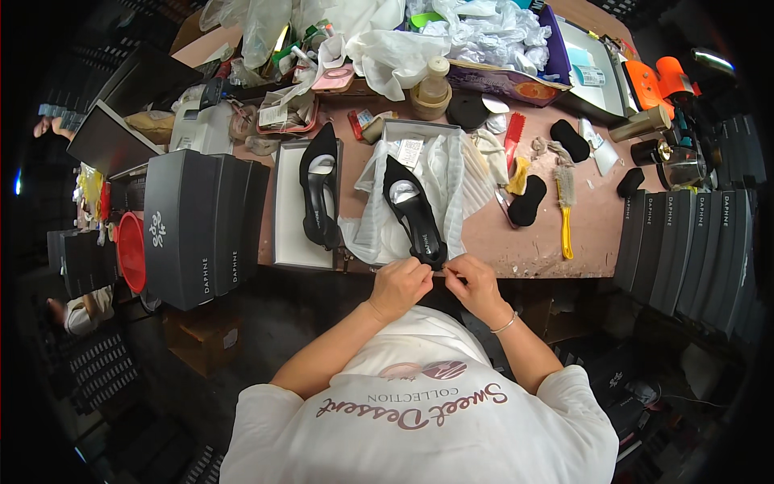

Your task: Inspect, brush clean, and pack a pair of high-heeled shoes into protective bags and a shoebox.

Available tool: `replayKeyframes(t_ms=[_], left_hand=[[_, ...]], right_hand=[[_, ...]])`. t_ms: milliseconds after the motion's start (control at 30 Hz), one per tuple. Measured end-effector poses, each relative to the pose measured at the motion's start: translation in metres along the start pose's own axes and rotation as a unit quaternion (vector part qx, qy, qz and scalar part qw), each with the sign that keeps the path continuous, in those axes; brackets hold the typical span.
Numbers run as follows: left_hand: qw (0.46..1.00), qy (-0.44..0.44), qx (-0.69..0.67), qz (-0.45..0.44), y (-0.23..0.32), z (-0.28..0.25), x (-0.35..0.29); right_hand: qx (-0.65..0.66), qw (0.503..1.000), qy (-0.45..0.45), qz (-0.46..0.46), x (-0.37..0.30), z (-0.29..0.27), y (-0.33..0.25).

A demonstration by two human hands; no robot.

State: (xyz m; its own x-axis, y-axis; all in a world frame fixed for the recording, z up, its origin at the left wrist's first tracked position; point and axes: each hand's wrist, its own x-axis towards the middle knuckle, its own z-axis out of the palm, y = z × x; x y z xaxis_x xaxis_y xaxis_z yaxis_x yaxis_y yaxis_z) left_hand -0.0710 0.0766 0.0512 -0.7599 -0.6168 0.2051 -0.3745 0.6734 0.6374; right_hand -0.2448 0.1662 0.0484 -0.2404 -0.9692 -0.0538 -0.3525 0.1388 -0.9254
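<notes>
**Black shoe [412, 214] lies toe-away, heel at the hands**

A pinkish worktable [508, 256] spreads ahead of the person. At its near edge sits an open shoebox [419, 127] lined with white tissue [365, 239], and just left of it, a shallow grey-edged tray [287, 216]. The black shoe rests on the tissue, its pointed toe aimed away and slightly left, its long axis running from far left to near right. Its mate [316, 211] lies in the tray, toe also away, its axis nearly straight. The left hand [403, 285] and right hand [476, 289] meet at the heel, thumbs and fingers drawn close; whether they grip the strap cannot be told.
</notes>
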Motion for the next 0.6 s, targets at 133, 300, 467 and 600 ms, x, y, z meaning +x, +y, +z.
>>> replayKeyframes(t_ms=[133,300,467,600], left_hand=[[0.999,0.012,-0.042,-0.030,0.003,-0.003,0.005],[0.982,-0.061,-0.140,-0.108,-0.001,-0.001,0.001],[0.982,-0.097,-0.127,-0.102,-0.013,-0.004,0.009],[0.983,-0.125,-0.105,-0.085,-0.011,-0.018,0.009]], right_hand=[[0.120,0.984,0.078,0.102,-0.015,0.015,0.018],[0.285,0.940,0.054,0.181,-0.021,0.025,0.032],[0.442,0.855,0.071,0.264,-0.017,0.021,0.028],[0.422,0.857,0.090,0.281,-0.013,0.012,0.031]])
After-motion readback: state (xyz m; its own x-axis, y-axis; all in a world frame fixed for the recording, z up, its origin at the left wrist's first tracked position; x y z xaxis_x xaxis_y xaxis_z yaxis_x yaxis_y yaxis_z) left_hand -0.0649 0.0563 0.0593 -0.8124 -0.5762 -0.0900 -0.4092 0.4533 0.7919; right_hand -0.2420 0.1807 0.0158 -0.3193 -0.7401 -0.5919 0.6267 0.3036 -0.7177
